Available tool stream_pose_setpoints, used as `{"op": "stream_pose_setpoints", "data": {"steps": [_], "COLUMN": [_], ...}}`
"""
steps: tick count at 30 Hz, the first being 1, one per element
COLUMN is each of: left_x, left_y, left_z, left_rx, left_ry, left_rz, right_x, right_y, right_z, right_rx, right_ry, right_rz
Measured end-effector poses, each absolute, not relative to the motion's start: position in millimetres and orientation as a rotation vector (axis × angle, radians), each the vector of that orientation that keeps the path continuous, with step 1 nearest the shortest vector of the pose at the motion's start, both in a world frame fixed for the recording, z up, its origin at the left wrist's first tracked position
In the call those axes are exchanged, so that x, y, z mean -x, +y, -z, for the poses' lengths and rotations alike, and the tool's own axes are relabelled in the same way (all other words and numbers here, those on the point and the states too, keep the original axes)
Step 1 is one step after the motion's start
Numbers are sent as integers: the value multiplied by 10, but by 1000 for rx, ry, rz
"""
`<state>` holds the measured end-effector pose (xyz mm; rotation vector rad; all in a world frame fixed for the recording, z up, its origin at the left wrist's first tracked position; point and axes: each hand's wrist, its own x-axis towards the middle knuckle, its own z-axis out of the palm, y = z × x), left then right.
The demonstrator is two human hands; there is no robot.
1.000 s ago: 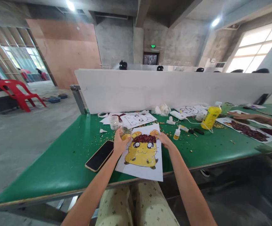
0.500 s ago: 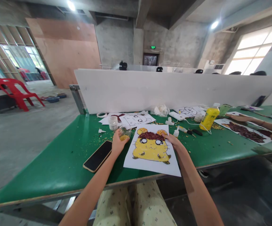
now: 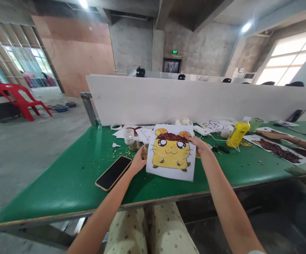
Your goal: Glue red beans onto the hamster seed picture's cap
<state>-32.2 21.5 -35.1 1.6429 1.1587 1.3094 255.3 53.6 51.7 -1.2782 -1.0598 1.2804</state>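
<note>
My right hand pinches the upper right edge of a sheet of paper with a hamster picture, which stands tilted up over the table. The hamster has a yellow body, a dark red grainy cap and speckled golden ears. My left hand is closed around a clear plastic jar with something yellowish in it, mostly hidden behind the paper's left edge. Two more clear jars are just beyond that hand: an upper one and one with dark grains. A phone lies left of my left forearm.
Loose grains, a white nozzle cap and drawn sheets lie on the green table. To the right are a yellow bottle, keys and a co-worker's hands over another picture. A white board stands behind.
My right hand has lifted the hamster picture and tipped it upright, away from me. My left hand with the jar has shifted slightly right, partly behind the sheet; its jar is now more hidden.
</note>
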Motion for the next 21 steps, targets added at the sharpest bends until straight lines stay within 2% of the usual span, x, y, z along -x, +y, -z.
{"op": "stream_pose_setpoints", "data": {"steps": [7,16,21], "left_x": [305,345,287], "left_y": [149,152,34], "left_z": [321,246,128], "left_rx": [-1664,-1647,-1645], "left_ry": [1141,1310,1167], "left_rz": [-1280,-1531,-1453], "right_x": [-2526,-2550,-2556], "right_y": [711,875,902], "right_z": [-534,-329,-355], "right_rx": [1318,1298,1325], "right_ry": [-1019,-969,-962], "right_rz": [-1385,-1464,-1482]}}
